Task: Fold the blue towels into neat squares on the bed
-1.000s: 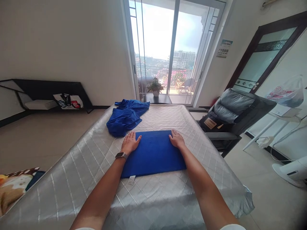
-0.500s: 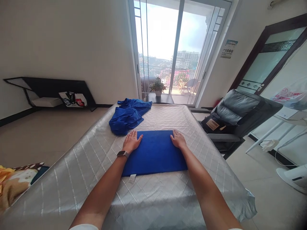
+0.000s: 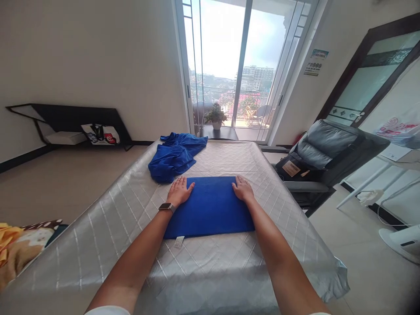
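A blue cloth, folded into a flat rectangle, lies on the silvery quilted cover in front of me. A small white tag sticks out from its near left edge. My left hand, with a watch on the wrist, rests flat at the cloth's far left corner, thumb spread onto it. At the far right corner my right hand lies the same way, fingers stretched forward. Just beyond my left hand is a crumpled blue cloth, loosely heaped.
A grey recliner with a black bag stands to the right of the covered surface. A potted plant sits before the glass door. At the lower left is a patterned blanket. A black bench leans along the left wall.
Both hands stay at the folded cloth's far corners. The view has shifted slightly; the cloths have not visibly moved on the cover.
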Motion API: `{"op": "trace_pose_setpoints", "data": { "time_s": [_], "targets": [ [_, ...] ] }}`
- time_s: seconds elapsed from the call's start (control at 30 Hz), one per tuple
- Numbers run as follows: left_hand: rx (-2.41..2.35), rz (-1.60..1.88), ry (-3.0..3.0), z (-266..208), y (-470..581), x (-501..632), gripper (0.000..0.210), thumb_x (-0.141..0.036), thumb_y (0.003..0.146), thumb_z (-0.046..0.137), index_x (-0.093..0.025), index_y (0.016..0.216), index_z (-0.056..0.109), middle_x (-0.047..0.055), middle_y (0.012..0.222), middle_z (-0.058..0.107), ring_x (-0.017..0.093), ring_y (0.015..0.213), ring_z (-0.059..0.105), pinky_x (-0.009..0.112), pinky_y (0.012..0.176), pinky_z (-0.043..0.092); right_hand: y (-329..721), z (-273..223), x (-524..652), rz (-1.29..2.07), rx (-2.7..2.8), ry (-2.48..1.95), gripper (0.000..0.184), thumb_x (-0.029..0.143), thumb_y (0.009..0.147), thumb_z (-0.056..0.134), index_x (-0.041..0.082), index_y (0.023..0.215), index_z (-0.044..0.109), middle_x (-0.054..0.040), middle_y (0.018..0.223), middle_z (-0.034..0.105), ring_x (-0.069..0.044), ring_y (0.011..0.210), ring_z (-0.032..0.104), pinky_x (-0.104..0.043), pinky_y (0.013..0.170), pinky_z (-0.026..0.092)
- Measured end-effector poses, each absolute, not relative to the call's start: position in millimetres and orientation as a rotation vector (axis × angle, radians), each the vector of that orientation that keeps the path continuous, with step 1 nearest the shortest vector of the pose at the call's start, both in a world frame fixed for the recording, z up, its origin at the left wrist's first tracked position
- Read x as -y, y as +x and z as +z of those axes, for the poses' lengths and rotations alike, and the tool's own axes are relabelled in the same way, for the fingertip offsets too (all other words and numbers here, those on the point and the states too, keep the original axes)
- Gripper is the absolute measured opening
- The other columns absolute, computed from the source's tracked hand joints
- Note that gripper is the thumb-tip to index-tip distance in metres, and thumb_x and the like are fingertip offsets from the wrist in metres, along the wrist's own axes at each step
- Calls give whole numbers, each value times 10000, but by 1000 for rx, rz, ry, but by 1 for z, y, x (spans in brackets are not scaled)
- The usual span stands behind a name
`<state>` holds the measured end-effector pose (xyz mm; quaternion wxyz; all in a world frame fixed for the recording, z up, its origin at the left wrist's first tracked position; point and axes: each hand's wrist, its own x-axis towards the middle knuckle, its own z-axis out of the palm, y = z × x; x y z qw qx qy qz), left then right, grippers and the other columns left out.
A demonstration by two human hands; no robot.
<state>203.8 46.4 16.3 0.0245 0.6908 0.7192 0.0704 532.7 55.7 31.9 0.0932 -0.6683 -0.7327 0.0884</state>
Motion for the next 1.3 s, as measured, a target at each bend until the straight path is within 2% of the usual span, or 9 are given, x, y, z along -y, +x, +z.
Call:
{"op": "trace_pose_setpoints", "data": {
  "time_s": [0.1,0.23,0.37,0.47,0.6,0.77,0.93,1.13,1.3],
  "targets": [
    [-2284,171,2148,22,205,-49,818,-627,1010,179,-54,1571,343,189,1640,328,303,1525,300,485,1248,202,533,31,-56,261,2172,-1987,674,466,1047,254,106,1617,268,-76,1687,236,-192,1558,201,-332,1262,109],
    [-2339,279,2274,38,238,-51,836,-626,1010,213,12,1500,439,265,1574,412,375,1483,356,507,1222,237,531,31,-56,260,2163,-1988,673,468,1045,255,118,1618,268,-65,1689,228,-184,1560,195,-332,1263,110],
    [-1952,420,2501,49,321,-47,774,-610,1024,201,-67,1499,480,212,1558,462,332,1480,375,462,1219,269,531,34,-54,254,2163,-1991,669,461,1048,250,107,1615,274,-77,1685,243,-191,1557,207,-342,1263,124],
    [-1684,481,2547,47,385,-44,763,-602,1031,184,-82,1497,490,201,1550,479,309,1476,390,442,1224,275,534,34,-51,225,2202,-1984,636,406,1049,264,124,1619,268,-70,1691,224,-187,1558,204,-335,1261,133],
    [-1600,493,2472,35,422,-41,748,-590,1039,158,-110,1544,430,170,1585,439,277,1499,362,433,1245,251,538,33,-49,197,2257,-1959,616,332,1031,316,187,1628,263,-22,1698,202,-160,1556,202,-295,1258,133],
    [-1672,449,2432,25,389,-45,777,-619,1027,124,-131,1565,399,149,1632,358,258,1541,273,440,1271,183,533,33,-52,224,2193,-1979,649,441,1054,255,114,1614,281,-72,1685,244,-186,1555,212,-330,1262,132],
    [-1848,337,2346,23,313,-52,808,-654,1012,106,-142,1583,358,134,1653,321,252,1551,245,454,1272,164,531,34,-54,266,2162,-1991,656,464,1053,251,127,1616,277,-63,1687,237,-182,1557,203,-330,1262,115],
    [-2125,319,2208,13,222,-56,818,-620,1019,118,-62,1575,336,170,1658,296,271,1552,234,452,1267,162,533,31,-57,278,2174,-1985,663,464,1051,236,130,1624,248,-56,1694,217,-178,1559,192,-331,1260,104],
    [-2190,321,2176,7,205,-56,832,-622,1013,109,-49,1578,323,173,1658,296,266,1554,231,418,1264,175,533,31,-58,279,2182,-2005,669,465,1050,222,129,1628,233,-63,1699,195,-181,1561,184,-340,1258,109]
  ]
}}
